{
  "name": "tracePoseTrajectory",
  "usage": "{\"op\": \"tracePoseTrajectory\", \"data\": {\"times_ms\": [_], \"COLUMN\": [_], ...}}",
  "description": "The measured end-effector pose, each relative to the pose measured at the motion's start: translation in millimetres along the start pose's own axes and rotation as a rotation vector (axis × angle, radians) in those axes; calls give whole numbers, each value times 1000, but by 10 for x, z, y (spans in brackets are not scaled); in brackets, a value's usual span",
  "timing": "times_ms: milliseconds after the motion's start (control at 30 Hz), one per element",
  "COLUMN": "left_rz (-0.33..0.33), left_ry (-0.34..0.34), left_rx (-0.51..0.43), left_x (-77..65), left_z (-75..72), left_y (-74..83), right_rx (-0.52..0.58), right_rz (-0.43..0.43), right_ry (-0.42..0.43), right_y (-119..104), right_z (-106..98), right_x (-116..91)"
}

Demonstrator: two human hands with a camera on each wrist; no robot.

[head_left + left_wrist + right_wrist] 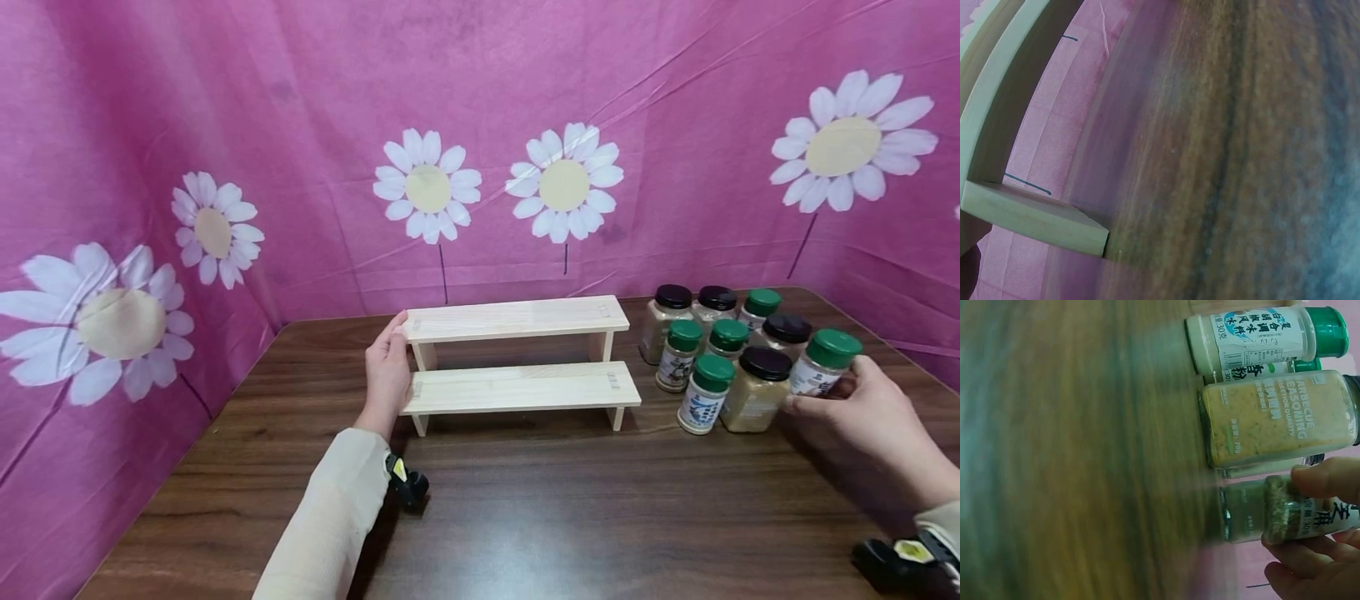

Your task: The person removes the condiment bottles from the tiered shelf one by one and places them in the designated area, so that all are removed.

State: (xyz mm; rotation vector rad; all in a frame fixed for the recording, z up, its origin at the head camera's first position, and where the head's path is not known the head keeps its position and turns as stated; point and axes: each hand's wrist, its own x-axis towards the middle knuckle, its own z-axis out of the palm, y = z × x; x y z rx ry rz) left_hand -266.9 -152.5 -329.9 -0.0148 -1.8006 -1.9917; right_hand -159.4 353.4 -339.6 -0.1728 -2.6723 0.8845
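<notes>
A two-step light wooden rack (525,387) stands on the table. My left hand (388,371) holds its left end, the thumb side against the upper step's edge; in the left wrist view the rack's leg (1041,222) shows beside the fingers. At the right, my right hand (873,408) grips a green-lidded spice jar (825,364) round its body. Its base is raised off the table in the right wrist view, where thumb and fingers wrap the jar (1300,515). Next to it is a black-lidded barbecue seasoning jar (757,392).
Several more spice jars with black and green lids stand grouped right of the rack, among them a front green-lidded jar (705,396) and a back black-lidded jar (666,321). A pink curtain (315,108) with daisies hangs behind the dark wooden table (570,508).
</notes>
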Motion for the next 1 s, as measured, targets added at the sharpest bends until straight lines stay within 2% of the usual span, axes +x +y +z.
{"op": "tracePoseTrajectory", "data": {"times_ms": [233,500,633,733,833,867,933,1000], "left_rz": [-5,-15,-17,-11,-16,-20,-30,-28], "left_ry": [-11,-9,-5,-10,-11,-11,-12,-25], "left_rx": [-18,-40,-66,-88,-44,-3,110,241], "left_x": [6,-6,-5,-4,-9,-10,-7,3], "left_z": [11,26,26,18,-1,-13,-51,-98], "left_y": [-8,-9,-15,-14,-6,-2,15,54], "right_rx": [31,14,1,6,-33,-57,-110,-165], "right_rz": [-15,-6,20,2,-33,-52,-80,-94], "right_ry": [-68,-55,-82,-112,-200,-223,-268,-249], "right_y": [113,166,152,156,111,97,20,-100], "right_z": [65,113,124,112,-26,-106,-315,-517], "right_x": [37,25,18,25,67,99,165,241]}}
